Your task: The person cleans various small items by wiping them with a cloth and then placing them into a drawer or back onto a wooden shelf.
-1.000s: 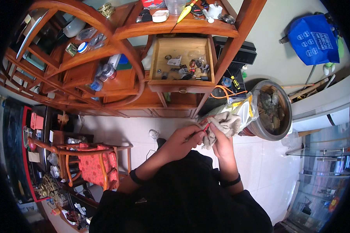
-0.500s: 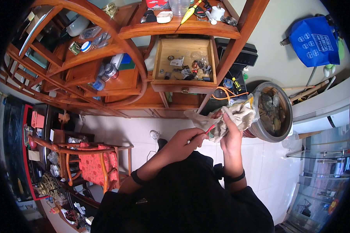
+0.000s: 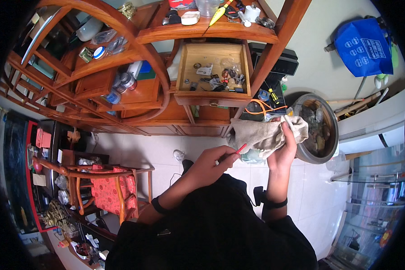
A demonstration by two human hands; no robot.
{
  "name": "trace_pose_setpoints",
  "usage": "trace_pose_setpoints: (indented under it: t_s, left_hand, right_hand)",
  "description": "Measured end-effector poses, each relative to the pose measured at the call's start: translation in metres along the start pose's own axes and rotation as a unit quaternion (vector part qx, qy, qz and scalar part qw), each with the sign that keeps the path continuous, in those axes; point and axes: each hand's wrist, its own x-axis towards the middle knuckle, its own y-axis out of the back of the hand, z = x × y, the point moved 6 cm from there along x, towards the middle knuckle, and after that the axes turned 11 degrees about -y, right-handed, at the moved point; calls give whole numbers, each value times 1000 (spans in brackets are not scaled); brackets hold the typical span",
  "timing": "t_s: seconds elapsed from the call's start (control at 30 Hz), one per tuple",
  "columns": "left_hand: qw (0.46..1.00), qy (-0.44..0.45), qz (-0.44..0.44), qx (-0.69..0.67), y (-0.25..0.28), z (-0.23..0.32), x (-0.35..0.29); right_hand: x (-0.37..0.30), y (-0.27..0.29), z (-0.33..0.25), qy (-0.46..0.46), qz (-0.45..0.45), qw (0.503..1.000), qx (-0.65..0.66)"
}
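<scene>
My left hand [image 3: 215, 164] is closed around a thin red stick-like object [image 3: 242, 148], whose tip pokes out past the thumb and forefinger. What kind of object it is cannot be made out. To its right, my right hand [image 3: 283, 150] grips a crumpled beige cloth [image 3: 261, 135], thumb on top and the other fingers hidden behind the fabric. The cloth spreads leftward from that hand, its lower edge near the red tip. Beyond both hands, an open wooden drawer [image 3: 214, 96] holds small metal parts, a white card and clear plastic bits.
A large round pot [image 3: 317, 155] with dark contents stands right of the cloth. Orange cord [image 3: 256, 103] and a yellow-black screwdriver [image 3: 273, 96] lie behind it. Wooden shelving [image 3: 166, 123] fills the far side. A chair with a red cushion [image 3: 112, 191] is at left.
My right hand has shifted right, and the bunched cloth is now stretched out wider to the left. My left hand keeps the red object in nearly the same place.
</scene>
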Motion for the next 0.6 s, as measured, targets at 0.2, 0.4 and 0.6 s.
trace_pose_setpoints:
  t_s: [0.2, 0.4, 0.6]
  left_hand:
    - [999, -11, 31, -4, 2, -2, 0]
    - [999, -27, 30, 3, -2, 2, 4]
    - [998, -42, 17, 33, -4, 1, 1]
  right_hand:
    - [-11, 7, 24, -38, -39, 998, -22]
    - [-31, -14, 54, -124, -180, 973, -68]
    - [-30, -5, 63, -149, -201, 962, -106]
